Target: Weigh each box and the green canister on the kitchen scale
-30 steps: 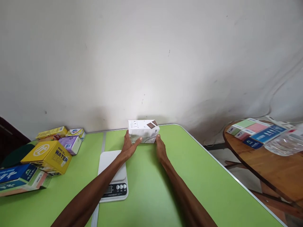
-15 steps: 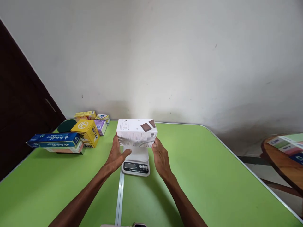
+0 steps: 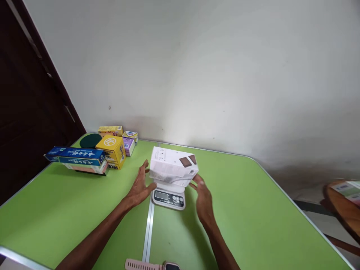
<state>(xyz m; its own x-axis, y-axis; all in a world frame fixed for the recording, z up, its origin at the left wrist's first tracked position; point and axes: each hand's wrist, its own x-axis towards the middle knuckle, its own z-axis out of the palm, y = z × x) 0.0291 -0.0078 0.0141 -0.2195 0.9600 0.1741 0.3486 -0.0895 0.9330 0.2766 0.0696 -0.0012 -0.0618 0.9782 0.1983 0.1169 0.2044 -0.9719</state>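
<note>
White box (image 3: 173, 165) at the centre of the frame, lying over the pan of the scale (image 3: 168, 198) and turned askew to it, its right end nearer the viewer. The box appears to bear on the pan, though its underside is hidden. The left hand (image 3: 140, 187) is spread beside the box's left end, thumb apart from the fingers and near the scale's front edge. The right hand (image 3: 204, 198) is loosely bent at the lower right corner of the box, fingers parted and not visibly gripping; whether a fingertip touches the card cannot be told.

Progress, as judged from this view: the box has been brought to the scale and set down or very nearly so; both hands are not yet clear of it. The display (image 3: 161, 195) shows no legible figure.

Surroundings: the green bench (image 3: 239, 210) carries a watch (image 3: 171, 266) at bottom centre and, at left, a blue box (image 3: 75, 155), a yellow box (image 3: 111, 148), a purple box (image 3: 128, 146) and a dark green disc (image 3: 90, 141).
</note>
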